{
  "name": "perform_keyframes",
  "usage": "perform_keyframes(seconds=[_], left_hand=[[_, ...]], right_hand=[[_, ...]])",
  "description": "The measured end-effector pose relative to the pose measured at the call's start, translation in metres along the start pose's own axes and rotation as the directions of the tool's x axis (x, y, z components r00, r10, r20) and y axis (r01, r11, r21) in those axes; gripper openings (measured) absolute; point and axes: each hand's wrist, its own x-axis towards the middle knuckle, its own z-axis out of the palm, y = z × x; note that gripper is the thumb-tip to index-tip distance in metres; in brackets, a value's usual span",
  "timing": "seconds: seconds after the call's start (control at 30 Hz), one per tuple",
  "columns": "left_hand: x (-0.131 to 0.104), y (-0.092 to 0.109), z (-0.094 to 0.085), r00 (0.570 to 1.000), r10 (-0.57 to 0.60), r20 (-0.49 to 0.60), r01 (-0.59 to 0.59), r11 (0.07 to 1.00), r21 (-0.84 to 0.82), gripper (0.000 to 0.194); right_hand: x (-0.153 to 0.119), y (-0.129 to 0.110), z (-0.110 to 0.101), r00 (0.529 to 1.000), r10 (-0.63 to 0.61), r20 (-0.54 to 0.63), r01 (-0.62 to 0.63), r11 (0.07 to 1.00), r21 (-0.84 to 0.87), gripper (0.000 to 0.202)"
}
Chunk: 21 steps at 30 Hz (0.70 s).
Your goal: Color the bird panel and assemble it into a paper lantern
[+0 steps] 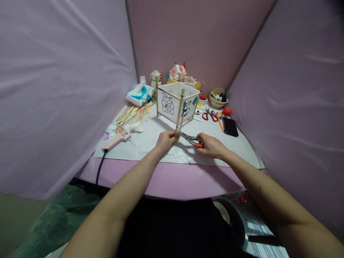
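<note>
A paper lantern (172, 116) on a frame of thin wooden sticks stands in front of me. Its left panel carries an outlined rabbit-like animal, its right panel a panda and a green tree. My left hand (166, 141) is closed, pinching the lower end of a wooden stick (177, 126) at the lantern's front corner. Fingers of my right hand (211, 145) wrap round the red handles of a pair of pliers (189, 138). The pliers' jaws point left and meet the stick's lower end beside my left fingertips. Whether they grip it is too small to tell.
A pink glue gun (117, 139) lies at left, its black cord over the table edge. Behind it are loose wooden sticks (134, 113) and a tissue pack (140, 94). Red-handled scissors (211, 116), a black phone (230, 127) and a bowl (218, 101) are at right.
</note>
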Motion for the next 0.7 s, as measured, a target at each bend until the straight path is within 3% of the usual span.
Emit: perform_keyframes(seconds=[0.27,0.43,0.57,0.7], left_hand=[[0.001,-0.004,0.002,1.0,-0.016,0.016,0.016,0.999,-0.031,0.024],[0.002,-0.007,0.003,1.0,-0.019,0.015,0.02,0.998,-0.055,0.023],[0.002,-0.008,0.003,1.0,-0.029,0.009,0.029,0.996,-0.083,0.022],[0.002,-0.007,0.004,0.999,-0.046,0.002,0.046,0.994,-0.1,0.023]], right_hand=[[0.0,-0.007,0.005,1.0,-0.001,0.019,0.002,0.999,-0.042,0.015],[0.004,-0.005,0.012,0.997,0.084,0.001,-0.083,0.995,-0.049,0.013],[0.006,0.008,0.018,0.989,0.145,-0.028,-0.145,0.989,0.005,0.023],[0.012,0.031,0.023,0.956,0.289,-0.055,-0.288,0.957,0.033,0.033]])
